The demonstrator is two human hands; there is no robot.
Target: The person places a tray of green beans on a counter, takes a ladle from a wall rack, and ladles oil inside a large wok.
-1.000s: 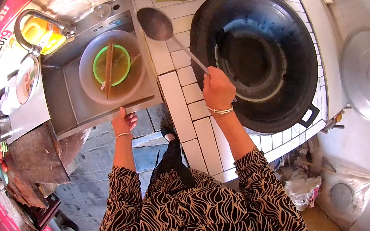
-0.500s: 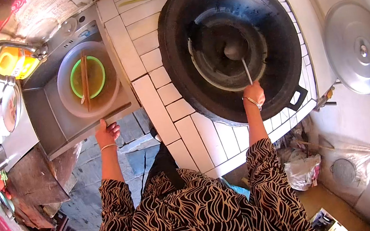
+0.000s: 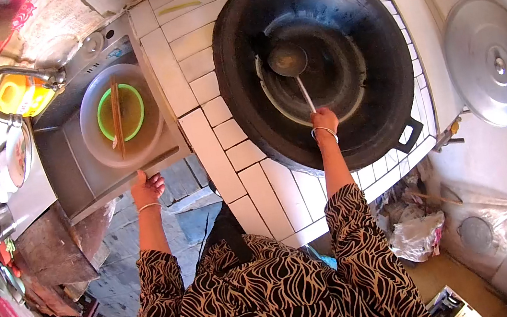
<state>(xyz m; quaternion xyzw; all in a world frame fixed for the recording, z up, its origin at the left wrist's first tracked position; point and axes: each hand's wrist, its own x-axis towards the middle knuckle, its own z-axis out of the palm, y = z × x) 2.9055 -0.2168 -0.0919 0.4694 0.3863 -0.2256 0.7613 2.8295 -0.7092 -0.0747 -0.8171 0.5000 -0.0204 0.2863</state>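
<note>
My right hand (image 3: 324,120) is closed around the handle of a metal ladle (image 3: 288,60). The ladle's round bowl is over the left part of a large black wok (image 3: 371,23), and it seems to hold some liquid. Shallow liquid appears to lie at the wok's bottom. By the front edge of the metal sink (image 3: 75,169), my left hand (image 3: 148,189) holds nothing, its fingers loosely bent and apart. Its thumb is at the sink's rim; whether it presses on it I cannot tell.
In the sink stands a translucent basin (image 3: 93,140) with a green-rimmed bowl (image 3: 139,103) and chopsticks (image 3: 117,116) across it. A curved faucet (image 3: 51,74) is at left. White tiles (image 3: 199,147) surround the wok. A metal lid (image 3: 486,68) leans against the right wall.
My right hand has moved the ladle left and up, from the wok's middle toward its left side. The ladle's bowl now looks tilted up. My left hand stays by the sink.
</note>
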